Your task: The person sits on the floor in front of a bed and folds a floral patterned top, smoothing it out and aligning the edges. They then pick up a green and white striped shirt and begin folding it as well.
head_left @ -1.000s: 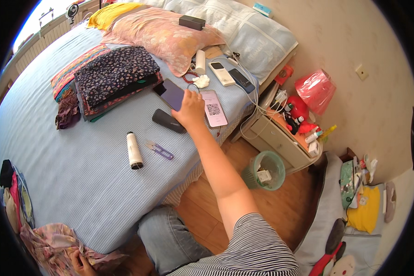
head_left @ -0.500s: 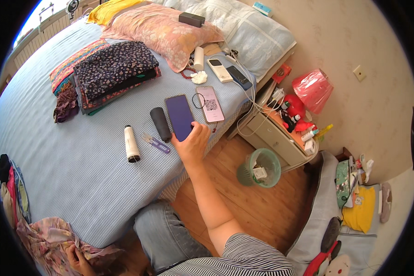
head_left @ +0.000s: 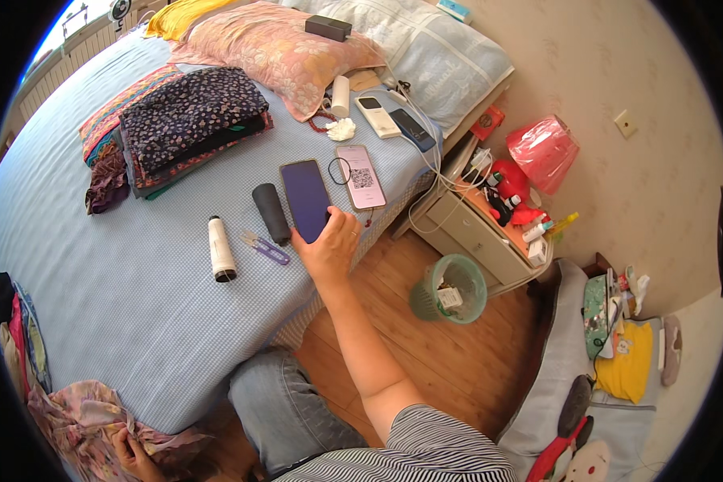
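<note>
Head view, ctr of frame: R hand (head_left: pixel 329 245) is gripping the near end of a dark-screened phone (head_left: pixel 305 197), thumb at its L edge, fingers at its lower R corner, closing on it from below. Phone is lying up-frame of the grip, slightly to its L; long axis is running near-vertical, top end tilting a bit upper L. Can't tell whether it's resting flat or being held just off the sheet.

R hand is being by far the nearer. L hand (head_left: pixel 132 456) is sitting well apart, lower L corner, fingers curling at a floral cloth (head_left: pixel 80 418); can't tell if they're pinching it, view partly blocked.

Surface: blue checked bedsheet (head_left: pixel 136 321) is spreading over ctr & L. Dark grey case (head_left: pixel 271 214) is lying just L of phone, approx. parallel; purple snips (head_left: pixel 267 249) & white thread spool (head_left: pixel 221 249) are lying further L. Pink-screened phone (head_left: pixel 365 186) is lying nr, to R, w/ black loop (head_left: pixel 330 169) overlapping its L edge.

Room: folded fabric stack (head_left: pixel 193 120) is sitting upper L, bedside cabinet (head_left: pixel 466 241) is standing R of ctr, green bin (head_left: pixel 428 299) below it on wood floor (head_left: pixel 377 321).
</note>
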The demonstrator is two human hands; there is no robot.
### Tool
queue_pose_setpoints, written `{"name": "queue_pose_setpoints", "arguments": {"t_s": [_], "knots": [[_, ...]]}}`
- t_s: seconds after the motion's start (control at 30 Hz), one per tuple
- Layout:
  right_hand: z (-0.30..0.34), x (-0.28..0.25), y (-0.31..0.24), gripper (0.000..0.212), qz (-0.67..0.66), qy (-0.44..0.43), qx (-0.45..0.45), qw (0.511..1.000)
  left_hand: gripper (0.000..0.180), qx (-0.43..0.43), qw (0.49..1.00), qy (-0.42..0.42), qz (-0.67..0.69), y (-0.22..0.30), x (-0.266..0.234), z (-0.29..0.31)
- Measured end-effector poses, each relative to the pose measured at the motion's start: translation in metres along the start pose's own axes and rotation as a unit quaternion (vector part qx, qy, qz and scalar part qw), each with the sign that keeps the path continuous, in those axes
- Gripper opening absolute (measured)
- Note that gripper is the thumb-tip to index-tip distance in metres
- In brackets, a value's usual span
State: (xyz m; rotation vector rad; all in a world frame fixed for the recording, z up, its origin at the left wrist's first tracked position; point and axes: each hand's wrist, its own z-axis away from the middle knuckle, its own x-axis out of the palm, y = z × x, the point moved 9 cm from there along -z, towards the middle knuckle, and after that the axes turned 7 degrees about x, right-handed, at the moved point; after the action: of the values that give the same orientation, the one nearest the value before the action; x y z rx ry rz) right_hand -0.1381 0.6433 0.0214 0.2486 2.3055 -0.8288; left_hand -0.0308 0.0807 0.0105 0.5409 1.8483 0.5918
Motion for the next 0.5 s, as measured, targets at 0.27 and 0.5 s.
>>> {"name": "queue_pose_setpoints", "arguments": {"t_s": [0.27, 0.5], "knots": [[-0.013, -0.009, 0.007, 0.040, -0.039, 0.008, -0.056, 0.998, 0.012, -0.025, 0.999, 0.003, 0.040, -0.026, 0.003, 0.004], [-0.081, 0.050, 0.007, 0.011, 0.170, -0.113, -0.211, 0.956, 0.014, -0.009, 1.000, -0.013, 0.010, 0.007, 0.001, -0.004]]}}
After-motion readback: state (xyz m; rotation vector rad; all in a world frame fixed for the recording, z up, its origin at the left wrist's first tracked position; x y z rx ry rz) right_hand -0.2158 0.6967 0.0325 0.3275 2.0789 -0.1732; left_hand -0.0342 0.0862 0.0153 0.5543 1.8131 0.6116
